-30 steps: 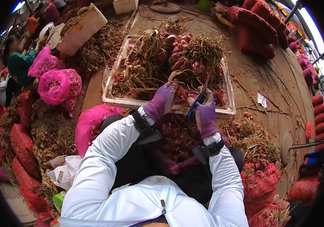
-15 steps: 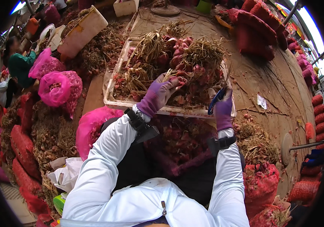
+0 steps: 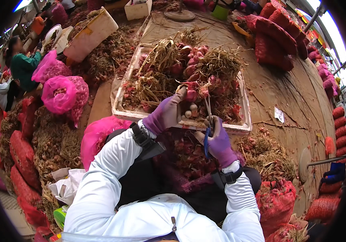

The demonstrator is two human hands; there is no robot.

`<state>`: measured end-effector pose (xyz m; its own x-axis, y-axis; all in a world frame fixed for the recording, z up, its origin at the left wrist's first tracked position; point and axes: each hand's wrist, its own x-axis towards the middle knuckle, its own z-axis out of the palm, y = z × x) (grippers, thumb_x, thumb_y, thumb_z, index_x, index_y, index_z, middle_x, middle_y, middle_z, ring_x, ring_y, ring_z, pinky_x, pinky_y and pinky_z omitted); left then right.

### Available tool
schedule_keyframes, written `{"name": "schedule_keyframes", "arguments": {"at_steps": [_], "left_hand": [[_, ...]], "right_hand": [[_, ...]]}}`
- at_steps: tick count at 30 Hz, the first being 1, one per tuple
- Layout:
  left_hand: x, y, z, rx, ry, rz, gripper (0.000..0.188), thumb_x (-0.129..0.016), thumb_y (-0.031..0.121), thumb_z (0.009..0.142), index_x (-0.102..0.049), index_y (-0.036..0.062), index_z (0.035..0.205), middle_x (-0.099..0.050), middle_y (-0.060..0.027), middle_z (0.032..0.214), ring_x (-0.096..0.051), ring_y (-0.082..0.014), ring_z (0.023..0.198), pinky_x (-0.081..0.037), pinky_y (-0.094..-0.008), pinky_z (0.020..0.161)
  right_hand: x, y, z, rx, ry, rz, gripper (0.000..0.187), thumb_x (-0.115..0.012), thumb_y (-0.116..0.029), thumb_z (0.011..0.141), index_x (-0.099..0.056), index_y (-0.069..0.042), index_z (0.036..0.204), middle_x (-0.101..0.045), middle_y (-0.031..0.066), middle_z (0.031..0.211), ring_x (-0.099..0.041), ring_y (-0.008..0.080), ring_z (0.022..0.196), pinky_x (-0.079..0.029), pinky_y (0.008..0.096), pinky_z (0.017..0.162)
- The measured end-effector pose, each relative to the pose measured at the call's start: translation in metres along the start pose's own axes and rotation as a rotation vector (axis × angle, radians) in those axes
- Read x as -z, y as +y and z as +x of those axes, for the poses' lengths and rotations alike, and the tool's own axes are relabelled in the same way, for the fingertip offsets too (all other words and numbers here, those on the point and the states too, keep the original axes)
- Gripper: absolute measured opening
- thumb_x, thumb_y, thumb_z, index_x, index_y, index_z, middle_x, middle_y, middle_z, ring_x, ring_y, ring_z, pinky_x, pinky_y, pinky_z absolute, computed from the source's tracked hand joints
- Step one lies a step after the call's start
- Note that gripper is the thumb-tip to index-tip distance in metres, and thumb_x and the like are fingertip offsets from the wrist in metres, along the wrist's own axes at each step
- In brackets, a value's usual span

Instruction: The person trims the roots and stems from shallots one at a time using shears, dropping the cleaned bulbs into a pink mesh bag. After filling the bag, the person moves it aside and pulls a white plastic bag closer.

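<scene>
My left hand (image 3: 168, 111), in a purple and grey glove, is closed on a red-skinned bulb (image 3: 191, 95) that looks like garlic. My right hand (image 3: 218, 142), gloved alike, grips blue-handled scissors (image 3: 207, 140). Their blades point away from me and reach up beside the bulb's pale stalk; whether they touch it I cannot tell. Below the bulb lie two pale, round bulbs (image 3: 193, 107). Both hands are over the near side of a white foam box (image 3: 120, 94), heaped with red bulbs and bunches of dry stalks (image 3: 219, 62).
Loose red skins and bulbs (image 3: 185, 155) lie between my knees and the box. Pink mesh bags (image 3: 58, 94) stand at the left, with a person in green (image 3: 24, 64) beyond. Red sacks (image 3: 272, 48) stand far right; stalks (image 3: 270, 155) are piled near right.
My right hand has come left and nearer me, bringing the scissors' blades beside the bulb. My left hand has shifted slightly nearer me. Two pale bulbs now show below it.
</scene>
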<state>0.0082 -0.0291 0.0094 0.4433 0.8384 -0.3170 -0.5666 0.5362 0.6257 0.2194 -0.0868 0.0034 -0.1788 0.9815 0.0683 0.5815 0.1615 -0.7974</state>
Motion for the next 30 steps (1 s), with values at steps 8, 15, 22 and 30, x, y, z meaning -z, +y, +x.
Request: {"name": "schedule_keyframes", "arguments": {"at_steps": [8, 15, 22, 30], "left_hand": [[-0.003, -0.016, 0.003, -0.043, 0.045, 0.127, 0.049, -0.032, 0.059, 0.097, -0.055, 0.0166, 0.109, -0.053, 0.0014, 0.066, -0.042, -0.0060, 0.047, -0.031, -0.0184, 0.039], [-0.002, -0.013, 0.010, -0.151, 0.371, 0.043, 0.052, -0.035, 0.063, 0.094, -0.054, 0.0149, 0.088, -0.048, 0.0033, 0.056, -0.038, -0.0076, 0.041, -0.032, -0.0207, 0.038], [0.007, -0.054, 0.017, -0.452, 0.548, 0.735, 0.051, -0.039, 0.048, 0.099, -0.058, 0.0035, 0.084, -0.057, -0.0049, 0.061, -0.053, -0.0142, 0.053, -0.041, -0.0294, 0.046], [-0.006, -0.050, 0.008, -0.679, 0.469, 0.891, 0.048, -0.045, 0.044, 0.098, -0.055, 0.0003, 0.081, -0.054, -0.0130, 0.060, -0.054, -0.0274, 0.050, -0.043, -0.0364, 0.050]], "right_hand": [[0.004, -0.006, 0.002, 0.061, -0.001, 0.051, 0.076, -0.080, -0.042, 0.068, -0.044, -0.002, 0.122, -0.058, 0.0191, 0.101, -0.058, 0.0379, 0.095, -0.045, 0.0430, 0.082], [-0.003, -0.002, -0.005, 0.154, 0.056, -0.253, 0.079, -0.081, -0.047, 0.065, -0.044, -0.003, 0.120, -0.059, 0.0191, 0.102, -0.058, 0.0376, 0.096, -0.046, 0.0450, 0.082], [-0.017, -0.002, -0.003, 0.237, 0.189, -0.315, 0.075, -0.079, -0.047, 0.067, -0.046, -0.003, 0.117, -0.061, 0.0176, 0.095, -0.060, 0.0365, 0.091, -0.047, 0.0447, 0.078], [0.006, -0.001, -0.003, 0.000, 0.068, -0.228, 0.042, -0.071, -0.034, 0.081, -0.052, -0.004, 0.103, -0.060, 0.0119, 0.072, -0.060, 0.0306, 0.065, -0.047, 0.0384, 0.062]]}}
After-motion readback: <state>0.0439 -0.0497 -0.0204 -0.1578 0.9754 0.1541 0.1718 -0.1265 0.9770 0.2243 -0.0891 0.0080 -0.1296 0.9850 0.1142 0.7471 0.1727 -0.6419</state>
